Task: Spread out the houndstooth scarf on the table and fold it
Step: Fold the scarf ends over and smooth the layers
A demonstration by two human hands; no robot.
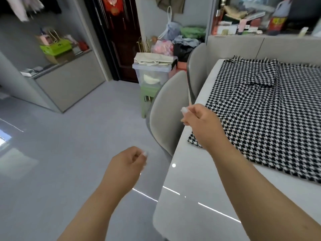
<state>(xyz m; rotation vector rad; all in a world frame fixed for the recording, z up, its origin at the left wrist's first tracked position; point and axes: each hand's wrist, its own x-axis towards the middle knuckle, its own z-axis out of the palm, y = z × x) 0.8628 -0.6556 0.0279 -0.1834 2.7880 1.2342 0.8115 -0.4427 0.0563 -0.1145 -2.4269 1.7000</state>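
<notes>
The black-and-white houndstooth scarf (271,108) lies on the glossy white table (189,193) at the right, with a rumpled fold near its far end and fringe along the back edge. My right hand (199,122) hovers over the table's left edge beside the scarf's near-left corner, fingers loosely curled, holding nothing. My left hand (126,167) hangs over the floor to the left of the table, fingers loosely curled and empty.
Two grey chairs (166,115) stand against the table's left side. A clear storage bin (152,73) with cloth and bags sits behind them near a dark door. A grey cabinet (66,80) stands at the left. Cluttered shelves run behind the table.
</notes>
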